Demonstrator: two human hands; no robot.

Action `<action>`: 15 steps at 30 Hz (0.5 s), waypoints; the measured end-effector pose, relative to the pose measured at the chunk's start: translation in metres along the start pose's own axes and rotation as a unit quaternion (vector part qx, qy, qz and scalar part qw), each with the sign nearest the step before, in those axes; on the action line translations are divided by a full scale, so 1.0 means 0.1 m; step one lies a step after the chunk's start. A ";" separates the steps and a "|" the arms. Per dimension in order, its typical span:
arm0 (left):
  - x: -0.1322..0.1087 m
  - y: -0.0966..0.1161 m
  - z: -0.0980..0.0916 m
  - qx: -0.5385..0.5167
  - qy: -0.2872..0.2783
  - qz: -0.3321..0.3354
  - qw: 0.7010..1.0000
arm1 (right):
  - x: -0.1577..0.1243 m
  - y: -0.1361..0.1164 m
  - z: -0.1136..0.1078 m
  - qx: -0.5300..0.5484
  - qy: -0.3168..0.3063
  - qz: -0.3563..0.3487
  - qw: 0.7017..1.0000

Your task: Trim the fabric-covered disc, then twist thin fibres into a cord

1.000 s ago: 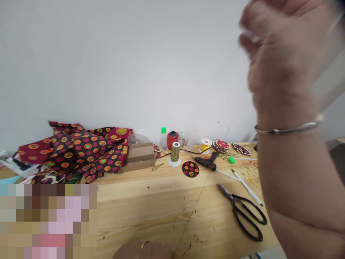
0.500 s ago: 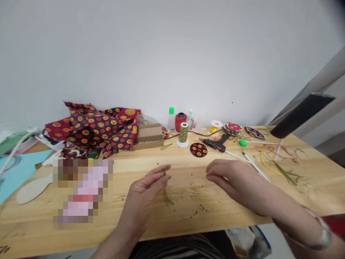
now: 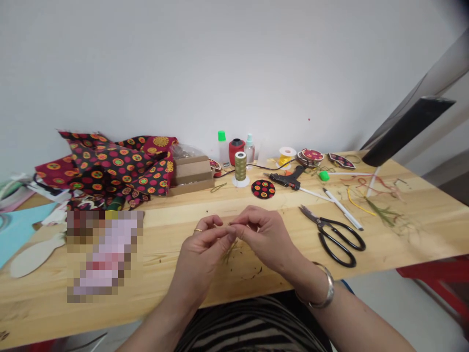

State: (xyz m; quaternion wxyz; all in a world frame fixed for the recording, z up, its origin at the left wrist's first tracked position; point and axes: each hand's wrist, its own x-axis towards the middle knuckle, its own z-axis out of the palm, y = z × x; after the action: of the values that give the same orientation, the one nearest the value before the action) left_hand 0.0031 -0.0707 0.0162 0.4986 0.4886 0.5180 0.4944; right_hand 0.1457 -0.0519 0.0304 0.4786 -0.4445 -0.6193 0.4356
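Note:
Thin olive-green threads [image 3: 227,252] hang below the fingertips of both hands, over the front middle of the table. My left hand [image 3: 205,249] is closed in a pinch on them, with a ring on one finger. Pressed against it from the right, my right hand [image 3: 264,235] is also pinched; its fingertips meet the left ones at the top of the threads. The exact hold is partly hidden by the fingers. Black-handled scissors [image 3: 331,230] lie to the right of my right hand. Behind the hands are a round patterned fabric disc [image 3: 263,189] and a green thread spool [image 3: 241,167].
A glue gun [image 3: 289,177], white pens [image 3: 342,208] and loose threads lie at the right. Patterned cloth [image 3: 120,164] and a cardboard box [image 3: 192,176] stand back left. A black cylinder [image 3: 408,129] juts over the right end. Small dark scraps dot the wooden table [image 3: 161,288].
My right hand has moved left and now meets my left hand at the threads. The scissors, hidden earlier, now show at the right. The view has shifted slightly.

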 end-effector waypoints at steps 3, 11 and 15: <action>0.02 0.01 0.01 -0.013 -0.004 0.007 1.000 | 0.03 -0.01 -0.02 -0.002 0.004 -0.032 0.999; 0.06 0.09 0.00 -0.083 0.018 0.002 0.996 | 0.05 0.15 0.01 0.247 -0.113 0.078 0.959; 0.08 0.10 0.02 -0.147 0.023 -0.030 0.988 | 0.04 0.18 0.04 0.306 -0.166 0.098 0.932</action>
State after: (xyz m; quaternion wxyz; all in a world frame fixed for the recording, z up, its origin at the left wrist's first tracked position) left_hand 0.0054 -0.0626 0.0258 0.5680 0.3826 0.4653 0.5608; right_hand 0.1440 -0.0440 0.0132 0.4364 -0.2567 -0.4803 0.7162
